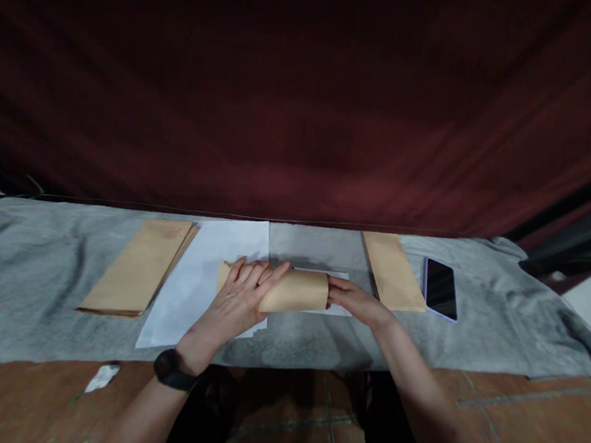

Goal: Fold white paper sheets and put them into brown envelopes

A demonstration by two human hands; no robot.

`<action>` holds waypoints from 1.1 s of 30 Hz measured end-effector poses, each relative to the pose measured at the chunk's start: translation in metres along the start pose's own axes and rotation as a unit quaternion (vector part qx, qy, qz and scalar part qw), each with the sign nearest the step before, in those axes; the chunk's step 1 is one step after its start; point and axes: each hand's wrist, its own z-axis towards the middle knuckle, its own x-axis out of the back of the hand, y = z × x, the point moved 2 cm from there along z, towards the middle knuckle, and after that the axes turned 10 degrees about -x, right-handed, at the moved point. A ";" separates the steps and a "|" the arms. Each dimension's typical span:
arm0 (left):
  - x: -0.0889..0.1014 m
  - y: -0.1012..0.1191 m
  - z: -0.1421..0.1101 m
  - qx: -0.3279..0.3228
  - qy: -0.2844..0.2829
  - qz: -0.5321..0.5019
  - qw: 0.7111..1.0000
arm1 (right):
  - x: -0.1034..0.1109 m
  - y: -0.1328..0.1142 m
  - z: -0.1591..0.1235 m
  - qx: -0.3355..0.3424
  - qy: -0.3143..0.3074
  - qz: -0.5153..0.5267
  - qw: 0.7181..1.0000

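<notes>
A brown paper envelope is held low over the grey cloth, bulging and curved, with its open end facing right. My left hand, a black watch on its wrist, lies across the envelope's left part and grips it, thumb apart from the fingers. At the right end my right hand has its fingers at the envelope's mouth, some of them partly inside; their tips are hidden. Under the envelope a white sheet of paper shows at the right. Larger white sheets lie partly beneath my left hand.
A stack of brown envelopes lies at the left. On the right are another brown envelope and a phone. The grey cloth covers a narrow surface before a dark red curtain. A crumpled white scrap is on the tiled floor.
</notes>
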 end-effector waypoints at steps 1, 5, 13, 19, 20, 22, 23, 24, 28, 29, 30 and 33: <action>-0.001 -0.005 -0.002 0.012 0.001 0.000 1.000 | 0.004 0.000 0.002 -0.008 0.000 0.015 1.000; -0.010 -0.027 -0.013 0.062 -0.010 -0.026 0.998 | 0.027 0.001 0.003 -0.047 0.177 -0.114 0.976; -0.021 -0.050 -0.029 0.131 -0.069 -0.079 0.986 | 0.014 0.011 -0.013 -0.129 0.327 -0.453 0.819; -0.025 -0.057 -0.031 0.122 -0.069 -0.076 0.987 | 0.007 0.009 -0.011 -0.189 0.299 -0.501 0.790; -0.026 -0.058 -0.032 0.120 -0.067 -0.076 0.988 | 0.009 0.010 -0.011 -0.188 0.296 -0.494 0.796; -0.027 -0.060 -0.032 0.119 -0.064 -0.079 0.988 | 0.014 0.013 -0.009 -0.177 0.294 -0.465 0.816; -0.028 -0.061 -0.033 0.118 -0.063 -0.081 0.988 | 0.016 0.015 -0.008 -0.169 0.296 -0.443 0.830; -0.028 -0.061 -0.033 0.117 -0.063 -0.081 0.988 | 0.018 0.017 -0.007 -0.161 0.300 -0.411 0.846; -0.030 -0.064 -0.033 0.121 -0.062 -0.078 0.988 | 0.022 0.023 0.000 -0.133 0.288 -0.200 0.927; -0.030 -0.064 -0.034 0.123 -0.063 -0.076 0.987 | 0.022 0.024 0.001 -0.128 0.272 -0.160 0.940; -0.031 -0.065 -0.034 0.124 -0.064 -0.075 0.987 | 0.021 0.024 0.002 -0.124 0.254 -0.135 0.950; -0.031 -0.066 -0.034 0.121 -0.068 -0.072 0.988 | 0.017 0.026 0.002 -0.105 0.182 -0.085 0.974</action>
